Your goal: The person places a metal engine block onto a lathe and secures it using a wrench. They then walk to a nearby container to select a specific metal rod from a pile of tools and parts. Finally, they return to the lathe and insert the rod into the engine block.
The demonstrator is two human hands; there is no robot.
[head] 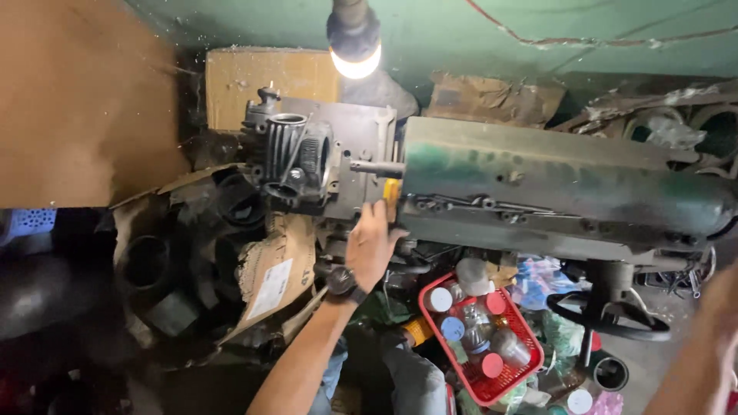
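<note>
Your left hand (pixel 372 244), wearing a wristwatch, reaches up with fingers curled around a yellow handle (pixel 391 197) at the end of a long green machine (pixel 553 188). Just left of it sits a finned engine part (pixel 290 157). Below is a red basket (pixel 526 336) of jars. Your right hand (pixel 719 338) is blurred; I cannot tell its grip.

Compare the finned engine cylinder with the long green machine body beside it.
The finned engine cylinder is small, dark and ribbed; the long green machine body is far bigger, smooth-sided, with worn green paint. The cylinder sits left of the left hand; the body stretches away to the right. Both are grimy metal lit by the bulb.
</note>
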